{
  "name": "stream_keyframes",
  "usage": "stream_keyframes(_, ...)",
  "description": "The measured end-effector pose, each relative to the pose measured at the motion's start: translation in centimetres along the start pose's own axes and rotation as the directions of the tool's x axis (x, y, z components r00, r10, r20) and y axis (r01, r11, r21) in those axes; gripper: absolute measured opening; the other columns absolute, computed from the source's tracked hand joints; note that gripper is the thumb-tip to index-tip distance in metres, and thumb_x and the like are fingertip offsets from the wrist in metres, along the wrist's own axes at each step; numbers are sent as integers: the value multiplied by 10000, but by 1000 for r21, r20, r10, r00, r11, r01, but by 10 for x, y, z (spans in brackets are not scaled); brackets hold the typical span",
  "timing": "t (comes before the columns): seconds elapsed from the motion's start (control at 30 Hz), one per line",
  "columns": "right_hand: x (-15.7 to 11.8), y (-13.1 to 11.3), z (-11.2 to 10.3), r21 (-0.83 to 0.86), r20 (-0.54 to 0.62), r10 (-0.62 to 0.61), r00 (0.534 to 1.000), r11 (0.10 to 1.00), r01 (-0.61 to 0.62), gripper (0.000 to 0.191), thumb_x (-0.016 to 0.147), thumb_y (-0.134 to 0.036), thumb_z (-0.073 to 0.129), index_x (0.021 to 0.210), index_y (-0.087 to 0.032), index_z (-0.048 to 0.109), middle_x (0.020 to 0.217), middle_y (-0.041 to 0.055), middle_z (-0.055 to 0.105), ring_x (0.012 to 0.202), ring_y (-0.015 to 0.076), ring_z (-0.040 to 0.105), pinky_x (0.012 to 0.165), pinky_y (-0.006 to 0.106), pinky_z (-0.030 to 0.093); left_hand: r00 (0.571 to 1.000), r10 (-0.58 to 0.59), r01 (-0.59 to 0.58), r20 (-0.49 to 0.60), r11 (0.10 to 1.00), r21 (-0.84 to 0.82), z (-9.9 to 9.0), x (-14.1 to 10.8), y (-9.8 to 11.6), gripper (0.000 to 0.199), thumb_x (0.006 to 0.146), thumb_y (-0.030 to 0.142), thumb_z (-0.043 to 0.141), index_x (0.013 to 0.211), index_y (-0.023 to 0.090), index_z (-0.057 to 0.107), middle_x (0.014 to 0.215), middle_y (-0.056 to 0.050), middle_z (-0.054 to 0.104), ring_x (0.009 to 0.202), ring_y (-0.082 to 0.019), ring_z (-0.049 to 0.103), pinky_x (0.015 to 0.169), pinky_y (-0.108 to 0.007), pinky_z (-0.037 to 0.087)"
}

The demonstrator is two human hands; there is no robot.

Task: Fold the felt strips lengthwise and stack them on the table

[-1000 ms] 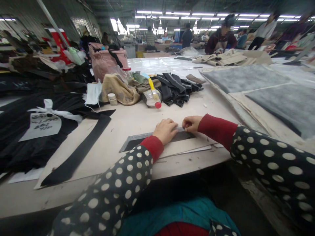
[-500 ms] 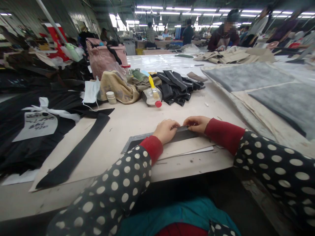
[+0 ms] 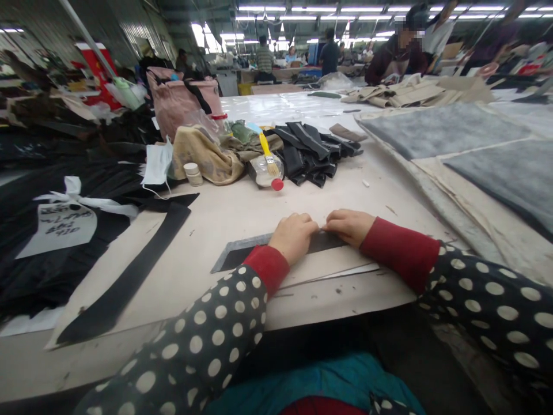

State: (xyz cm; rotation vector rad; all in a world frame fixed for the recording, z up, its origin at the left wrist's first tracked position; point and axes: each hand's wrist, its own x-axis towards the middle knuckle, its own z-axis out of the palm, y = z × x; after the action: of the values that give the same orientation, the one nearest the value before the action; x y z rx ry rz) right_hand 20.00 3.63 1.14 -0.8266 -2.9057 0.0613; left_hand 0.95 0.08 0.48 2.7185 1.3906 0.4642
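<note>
A dark fabric strip with a grey edge [image 3: 235,257] lies on the pale table near its front. My left hand [image 3: 294,235] rests over the middle of the strip, fingers bent and closed on its upper edge. Just right of it, my right hand [image 3: 349,226] pinches the same edge near the strip's right end. The fingertips of both hands nearly meet. Beneath the strip is a pale card [image 3: 319,265], with a white sheet sticking out at its lower right.
A curved black fabric piece [image 3: 125,276] lies left, beside a tagged black bundle [image 3: 21,230]. Beyond my hands are a yellow brush [image 3: 266,151], a small white jar [image 3: 193,174] and black strips [image 3: 309,150]. Grey panels [image 3: 510,173] lie right. A person [image 3: 400,55] leans over the far side.
My two hands have drawn closer together at the fingertips, and the folded grey edge between them is now mostly covered. The view has shifted slightly.
</note>
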Motion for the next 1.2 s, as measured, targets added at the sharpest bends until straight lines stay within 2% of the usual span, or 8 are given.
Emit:
stream_keyframes(0.13, 3, -20, 2, -215, 87, 122, 989, 971, -101, 219, 718, -94, 433, 835, -121, 616, 864, 97, 560, 793, 181, 484, 704, 292, 393, 995, 84, -89, 62, 992, 89, -5, -3, 2, 266, 802, 131, 390, 964, 231, 576, 925, -33, 545, 825, -176, 462, 711, -309, 406)
stream_keyframes(0.27, 6, -37, 4, -309, 31, 245, 969, 924, -224, 190, 783, -187, 426, 806, -118, 602, 846, 92, 560, 781, 184, 482, 682, 285, 376, 997, 66, -67, 43, 998, 14, -1, -4, -4, 274, 796, 116, 396, 961, 230, 581, 918, -29, 539, 827, -161, 470, 749, -291, 411)
stream_keyframes(0.53, -5, -19, -1, -279, -28, 319, 947, 908, -314, 258, 835, -287, 397, 828, -127, 599, 865, 96, 574, 832, 193, 489, 743, 285, 364, 994, -90, 71, -63, 964, -256, 3, -3, -20, 217, 786, 163, 428, 902, 171, 611, 875, -39, 571, 852, -146, 516, 802, -261, 413)
stream_keyframes(0.67, -6, -11, 2, -172, -105, 336, 936, 921, -350, 217, 771, -159, 441, 922, -136, 594, 942, 92, 575, 880, 197, 477, 804, 302, 352, 993, -103, 81, -63, 957, -279, 5, -1, -16, 214, 771, 158, 435, 877, 185, 619, 852, -29, 576, 826, -145, 522, 776, -262, 420)
stream_keyframes(0.8, 3, -15, 10, 32, -97, 311, 946, 950, -309, 453, 618, 16, 408, 1021, -122, 562, 960, 83, 562, 892, 168, 478, 819, 268, 360, 992, -99, 78, -76, 967, -243, 8, 0, -12, 218, 753, 131, 436, 869, 192, 610, 838, -24, 571, 827, -144, 515, 777, -263, 416)
stream_keyframes(0.9, 6, -18, 10, 98, -76, 292, 953, 954, -284, 433, 593, 22, 386, 946, -130, 586, 928, 71, 553, 887, 157, 480, 816, 258, 366, 993, -82, 66, -81, 980, -188, 8, -1, -11, 221, 748, 114, 431, 862, 198, 602, 843, -20, 561, 839, -143, 503, 781, -260, 413)
stream_keyframes(1.07, 8, -35, 1, -85, 20, 284, 959, 956, -282, 308, 678, -35, 404, 896, -125, 601, 866, 77, 550, 828, 171, 480, 773, 270, 367, 1000, 2, -2, -19, 1000, 4, 1, -2, -3, 195, 767, 114, 413, 835, 188, 581, 858, -31, 545, 827, -160, 481, 749, -277, 420)
stream_keyframes(1.2, 13, -57, -5, -256, 43, 396, 917, 892, -373, 222, 786, -170, 392, 832, -114, 601, 842, 102, 557, 784, 196, 494, 704, 292, 364, 995, 87, -92, 43, 987, 133, -3, -2, 1, 173, 794, 132, 393, 841, 172, 554, 877, -44, 532, 813, -175, 468, 705, -292, 427)
